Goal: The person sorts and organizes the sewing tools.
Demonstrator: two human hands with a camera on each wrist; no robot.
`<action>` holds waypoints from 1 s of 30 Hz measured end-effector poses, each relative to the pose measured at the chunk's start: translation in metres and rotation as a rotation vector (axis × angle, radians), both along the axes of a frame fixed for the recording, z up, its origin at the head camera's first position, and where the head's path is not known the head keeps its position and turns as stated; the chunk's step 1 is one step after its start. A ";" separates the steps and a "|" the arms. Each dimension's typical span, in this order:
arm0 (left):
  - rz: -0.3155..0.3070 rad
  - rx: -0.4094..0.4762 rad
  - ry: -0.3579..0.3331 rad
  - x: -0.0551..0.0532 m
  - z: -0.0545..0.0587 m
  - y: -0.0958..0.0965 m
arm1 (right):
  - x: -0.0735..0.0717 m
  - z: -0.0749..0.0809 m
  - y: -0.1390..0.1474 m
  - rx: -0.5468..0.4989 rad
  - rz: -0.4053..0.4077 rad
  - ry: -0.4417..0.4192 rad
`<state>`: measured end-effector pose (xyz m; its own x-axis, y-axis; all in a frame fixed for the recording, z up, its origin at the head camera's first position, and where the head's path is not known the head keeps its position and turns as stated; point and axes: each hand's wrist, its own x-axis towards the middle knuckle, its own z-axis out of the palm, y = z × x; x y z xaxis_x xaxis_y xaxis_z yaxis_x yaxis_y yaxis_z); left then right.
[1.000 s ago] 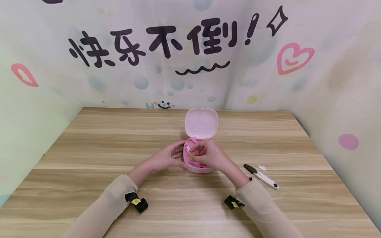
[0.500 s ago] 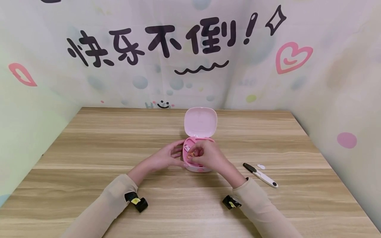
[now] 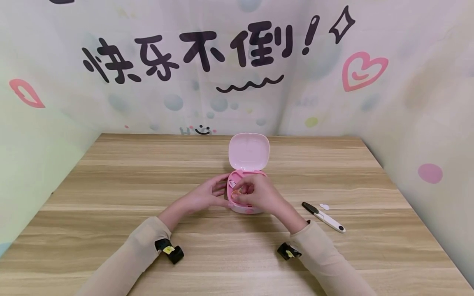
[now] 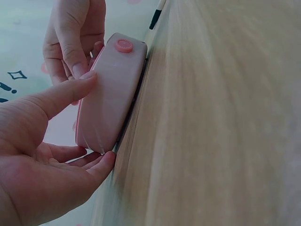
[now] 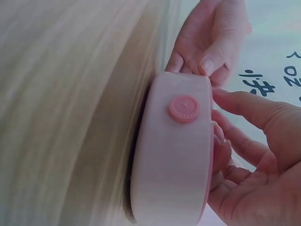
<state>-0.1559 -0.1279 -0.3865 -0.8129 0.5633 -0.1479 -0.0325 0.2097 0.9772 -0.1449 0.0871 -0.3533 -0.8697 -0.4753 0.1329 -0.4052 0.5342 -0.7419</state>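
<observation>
A small pink plastic case (image 3: 247, 209) stands with its lid (image 3: 249, 151) raised at the back. My left hand (image 3: 209, 193) grips its left side, the thumb on the front rim and the fingers round the side wall, as the left wrist view shows. Over the tray, my right hand (image 3: 257, 193) pinches a small orange ring-shaped item (image 3: 234, 194) between thumb and fingers; I cannot tell its kind. Behind it a small white piece (image 3: 232, 184) lies in the tray. The right hand hides the tray's right part. A round pink button (image 5: 184, 108) shows on the case's front.
To the right on the wooden table (image 3: 166, 160) lies a slim tool (image 3: 324, 217) with a black end and white handle. A small white flat piece (image 3: 324, 206) is beside it. A printed cloth (image 3: 148, 107) hangs behind the table.
The orange ring-shaped item has shifted slightly left and down in the tray, with my right fingers still at it. My left hand keeps its hold on the case.
</observation>
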 end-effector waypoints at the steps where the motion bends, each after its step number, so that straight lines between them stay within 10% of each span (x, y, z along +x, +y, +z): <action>1: -0.002 0.001 0.005 0.000 0.000 0.000 | 0.000 0.001 0.001 -0.009 0.004 -0.003; 30: 0.009 -0.007 -0.006 0.000 0.002 -0.001 | 0.009 0.014 0.034 -0.040 -0.032 -0.080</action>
